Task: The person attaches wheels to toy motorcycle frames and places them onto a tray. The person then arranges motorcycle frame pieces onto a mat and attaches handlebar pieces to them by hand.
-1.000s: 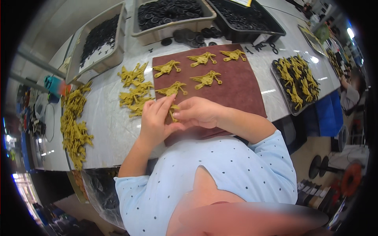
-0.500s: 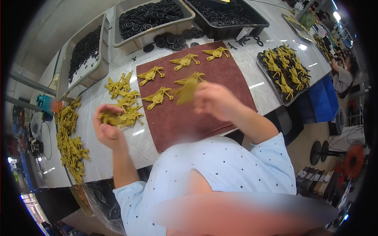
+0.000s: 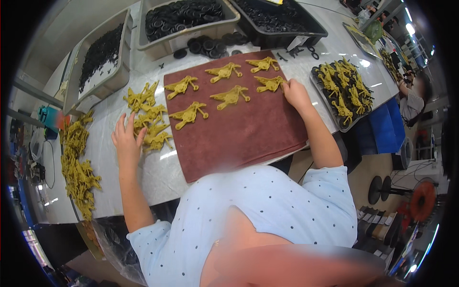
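On the maroon cloth (image 3: 239, 138) yellow plastic frame pieces lie in two slanting rows of three. At the right end of the nearer row, my right hand (image 3: 297, 97) pinches the tip of a yellow frame piece (image 3: 269, 84) that rests on the cloth. My left hand (image 3: 126, 143) has its fingers spread at the left side of a small heap of loose yellow frame pieces (image 3: 148, 112), just left of the cloth. Nothing shows in its grasp; whether the fingertips touch the heap I cannot tell.
Behind the cloth stand a grey bin (image 3: 191, 36) of black wheels and a black bin (image 3: 282, 31) of small dark parts. A grey bin (image 3: 122, 71) is at the left. Far left lies a yellow pile (image 3: 79, 167); a loaded tray (image 3: 346, 125) sits right.
My right hand has moved right and away from me, setting a frame piece at the nearer row's right end. My left hand has opened and let go of the piece it held.
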A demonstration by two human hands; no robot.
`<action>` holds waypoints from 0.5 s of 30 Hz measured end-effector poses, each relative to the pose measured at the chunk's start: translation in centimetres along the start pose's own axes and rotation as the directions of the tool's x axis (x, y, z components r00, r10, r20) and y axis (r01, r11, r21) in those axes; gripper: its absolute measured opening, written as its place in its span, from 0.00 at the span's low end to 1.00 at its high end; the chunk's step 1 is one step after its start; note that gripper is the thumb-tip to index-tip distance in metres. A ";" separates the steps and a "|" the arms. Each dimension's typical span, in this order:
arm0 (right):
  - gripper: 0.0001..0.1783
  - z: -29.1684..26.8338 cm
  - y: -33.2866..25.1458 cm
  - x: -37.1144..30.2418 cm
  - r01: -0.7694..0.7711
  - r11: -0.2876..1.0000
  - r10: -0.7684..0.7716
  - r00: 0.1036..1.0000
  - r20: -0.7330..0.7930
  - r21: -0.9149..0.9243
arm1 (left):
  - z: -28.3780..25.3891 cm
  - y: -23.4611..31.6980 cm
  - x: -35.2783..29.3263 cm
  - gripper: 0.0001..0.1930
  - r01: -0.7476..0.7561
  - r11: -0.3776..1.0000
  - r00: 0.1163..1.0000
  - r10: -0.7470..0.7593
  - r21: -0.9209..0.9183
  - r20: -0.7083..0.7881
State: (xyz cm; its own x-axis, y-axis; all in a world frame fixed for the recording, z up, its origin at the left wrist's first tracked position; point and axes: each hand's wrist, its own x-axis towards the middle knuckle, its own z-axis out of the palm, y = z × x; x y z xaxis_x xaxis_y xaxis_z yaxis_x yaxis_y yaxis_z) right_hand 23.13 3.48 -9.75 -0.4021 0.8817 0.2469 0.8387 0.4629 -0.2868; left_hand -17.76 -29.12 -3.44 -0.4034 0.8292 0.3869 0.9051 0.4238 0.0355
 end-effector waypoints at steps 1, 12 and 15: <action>0.21 -0.7 -1.8 -0.2 -0.080 0.995 0.082 0.996 0.025 -0.058 | -0.6 -0.4 -0.3 0.23 -0.005 0.986 1.000 0.008 -0.168 0.018; 0.21 -7.4 -8.3 -1.9 -0.016 0.999 0.019 0.998 0.065 -0.050 | -8.5 3.1 -1.5 0.14 -0.131 0.726 0.985 0.173 -0.675 -0.005; 0.17 -9.0 -10.5 -4.2 0.116 0.937 -0.214 0.936 0.278 0.330 | -10.5 3.7 -2.9 0.14 -0.157 0.251 0.813 0.581 -0.955 0.019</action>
State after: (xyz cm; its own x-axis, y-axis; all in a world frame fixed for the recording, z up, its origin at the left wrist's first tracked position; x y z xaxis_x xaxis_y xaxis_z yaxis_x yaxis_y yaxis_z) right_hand 19.34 -5.88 0.60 -0.6579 0.7523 0.0351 0.6180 0.5659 -0.5458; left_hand -11.84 -33.83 5.27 0.1955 0.9278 0.3178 0.4185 -0.3720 0.8285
